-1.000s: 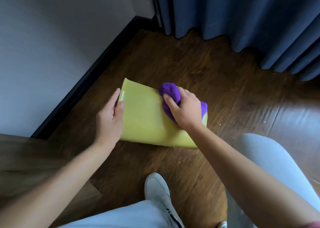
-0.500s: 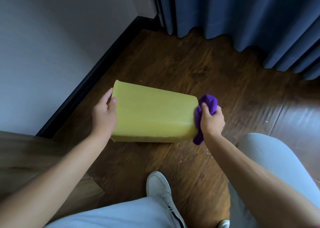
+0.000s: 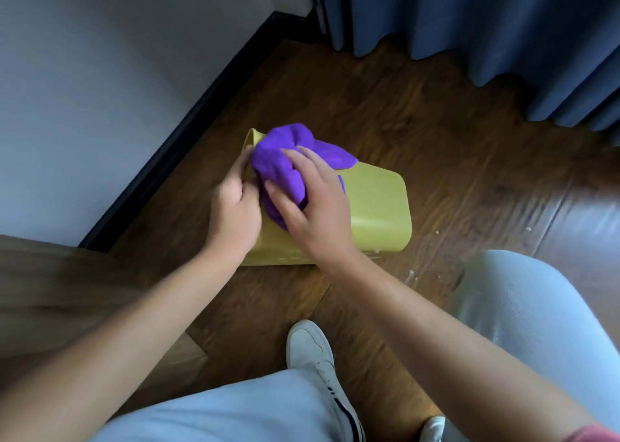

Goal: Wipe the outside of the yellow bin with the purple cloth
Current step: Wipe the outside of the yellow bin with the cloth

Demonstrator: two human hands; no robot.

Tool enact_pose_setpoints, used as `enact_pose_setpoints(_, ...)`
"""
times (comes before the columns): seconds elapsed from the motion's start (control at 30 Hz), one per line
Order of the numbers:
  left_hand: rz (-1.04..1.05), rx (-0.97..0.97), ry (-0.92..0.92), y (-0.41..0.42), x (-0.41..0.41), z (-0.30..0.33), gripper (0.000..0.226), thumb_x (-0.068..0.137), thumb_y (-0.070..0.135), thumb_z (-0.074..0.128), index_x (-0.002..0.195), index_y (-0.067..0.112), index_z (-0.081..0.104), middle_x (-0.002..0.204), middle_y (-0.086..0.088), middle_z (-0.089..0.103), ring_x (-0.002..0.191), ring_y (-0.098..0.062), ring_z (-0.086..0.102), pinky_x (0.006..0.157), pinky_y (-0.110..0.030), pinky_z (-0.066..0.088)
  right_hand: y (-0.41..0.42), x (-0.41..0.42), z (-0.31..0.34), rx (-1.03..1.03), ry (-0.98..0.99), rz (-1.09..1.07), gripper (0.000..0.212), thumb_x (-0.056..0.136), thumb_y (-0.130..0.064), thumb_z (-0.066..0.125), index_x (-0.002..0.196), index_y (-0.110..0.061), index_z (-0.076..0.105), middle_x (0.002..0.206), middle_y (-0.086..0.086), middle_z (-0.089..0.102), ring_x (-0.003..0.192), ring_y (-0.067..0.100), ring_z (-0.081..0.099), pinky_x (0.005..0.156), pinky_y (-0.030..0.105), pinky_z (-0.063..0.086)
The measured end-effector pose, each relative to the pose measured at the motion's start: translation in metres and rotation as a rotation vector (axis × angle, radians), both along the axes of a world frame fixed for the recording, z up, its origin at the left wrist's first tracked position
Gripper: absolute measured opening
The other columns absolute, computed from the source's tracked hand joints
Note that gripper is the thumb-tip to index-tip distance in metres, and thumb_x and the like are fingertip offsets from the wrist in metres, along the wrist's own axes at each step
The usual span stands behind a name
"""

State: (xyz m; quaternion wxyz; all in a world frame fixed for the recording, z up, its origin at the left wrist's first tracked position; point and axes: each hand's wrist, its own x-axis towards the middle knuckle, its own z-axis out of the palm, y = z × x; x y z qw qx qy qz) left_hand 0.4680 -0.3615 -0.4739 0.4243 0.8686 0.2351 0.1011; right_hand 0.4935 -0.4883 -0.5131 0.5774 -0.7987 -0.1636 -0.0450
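Two hands work the yellow bin (image 3: pixel 375 206), which lies on its side: our left hand (image 3: pixel 235 206) grips its rim, our right hand (image 3: pixel 312 206) clutches the purple cloth (image 3: pixel 285 159) against it; we cannot see inside.

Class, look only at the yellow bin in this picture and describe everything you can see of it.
The yellow bin looks like smooth, matte plastic with rounded corners. It lies on its side on the wooden floor, rim end toward the wall, closed base toward the right. The left hand grips it near the rim, while the right hand presses a bunched purple cloth onto its upturned side. Its inside is hidden.
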Motion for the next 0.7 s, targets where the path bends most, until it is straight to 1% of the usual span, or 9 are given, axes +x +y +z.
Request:
enact_pose_setpoints(0.07,0.004,0.039,0.006,0.002,-0.003,0.001,0.044,0.109,0.017,0.044,0.153,0.016,0.048,0.152,0.002,0.053,0.133,0.002,0.047,0.102,0.001,0.033,-0.003,-0.002,-0.021,-0.137,-0.011,-0.063,0.049,0.096,-0.047,0.064,0.137,-0.020,0.063,0.144,0.005,0.060,0.139,0.025,0.050,0.117,0.043,0.035)
enact_pose_setpoints(0.17,-0.010,0.011,0.033,0.005,-0.006,0.001,0.045,0.111,0.022,0.041,0.155,0.021,0.043,0.153,0.008,0.049,0.134,0.000,0.046,0.094,0.005,0.035,-0.025,0.000,-0.053,-0.221,0.042,-0.158,0.051,0.096,-0.053,0.057,0.136,-0.022,0.063,0.144,0.002,0.061,0.139,0.027,0.050,0.116,0.049,0.034)
enact_pose_setpoints(0.3,-0.019,-0.087,0.031,0.006,-0.007,0.003,0.044,0.111,0.027,0.039,0.155,0.029,0.041,0.155,0.010,0.048,0.139,-0.006,0.048,0.110,-0.023,0.043,-0.060,0.014,-0.088,-0.253,0.128,-0.290,0.051,0.097,-0.051,0.055,0.133,-0.016,0.063,0.134,0.004,0.066,0.129,0.029,0.057,0.109,0.049,0.041)
enact_pose_setpoints(0.37,-0.025,-0.100,0.029,0.004,-0.007,0.005,0.044,0.111,0.027,0.040,0.154,0.031,0.041,0.152,0.010,0.051,0.137,-0.006,0.051,0.110,-0.029,0.045,-0.072,0.021,-0.097,-0.236,0.212,-0.363,0.051,0.097,-0.051,0.052,0.132,-0.015,0.063,0.132,0.004,0.067,0.126,0.029,0.057,0.108,0.046,0.042)
enact_pose_setpoints(0.43,-0.034,-0.109,0.018,0.002,-0.006,0.005,0.043,0.110,0.027,0.042,0.153,0.031,0.042,0.144,0.011,0.056,0.126,0.001,0.057,0.101,-0.020,0.050,-0.080,0.025,-0.101,-0.199,0.327,-0.426,0.051,0.098,-0.052,0.051,0.137,-0.020,0.060,0.137,0.003,0.063,0.129,0.027,0.054,0.109,0.040,0.042)
enact_pose_setpoints(0.5,-0.034,-0.094,0.020,0.002,-0.005,0.006,0.043,0.109,0.027,0.044,0.153,0.031,0.042,0.136,0.013,0.060,0.111,0.008,0.061,0.087,-0.010,0.052,-0.088,0.026,-0.105,-0.185,0.411,-0.463,0.049,0.099,-0.051,0.053,0.142,-0.027,0.055,0.140,0.004,0.059,0.129,0.027,0.052,0.102,0.036,0.042)
enact_pose_setpoints(0.53,-0.038,-0.076,0.029,0.004,-0.004,0.006,0.044,0.109,0.028,0.045,0.153,0.031,0.042,0.136,0.012,0.060,0.111,0.008,0.062,0.086,-0.010,0.051,-0.092,0.027,-0.107,-0.180,0.442,-0.479,0.049,0.099,-0.052,0.053,0.142,-0.030,0.053,0.139,0.004,0.058,0.127,0.027,0.053,0.097,0.036,0.041)
enact_pose_setpoints(0.63,-0.102,-0.033,0.114,0.012,-0.002,0.006,0.050,0.108,0.032,0.047,0.157,0.027,0.040,0.147,0.007,0.058,0.128,-0.008,0.059,0.106,-0.032,0.051,-0.102,0.029,-0.109,-0.110,0.571,-0.552,0.047,0.100,-0.054,0.052,0.142,-0.034,0.051,0.132,0.004,0.062,0.120,0.027,0.058,0.090,0.033,0.038)
enact_pose_setpoints(0.7,-0.146,-0.045,0.194,0.021,-0.001,0.006,0.053,0.106,0.041,0.049,0.156,0.027,0.040,0.148,0.006,0.058,0.132,-0.013,0.057,0.109,-0.042,0.050,-0.107,0.030,-0.113,-0.041,0.659,-0.612,0.046,0.100,-0.054,0.052,0.141,-0.034,0.052,0.128,0.004,0.066,0.118,0.029,0.061,0.090,0.033,0.037)
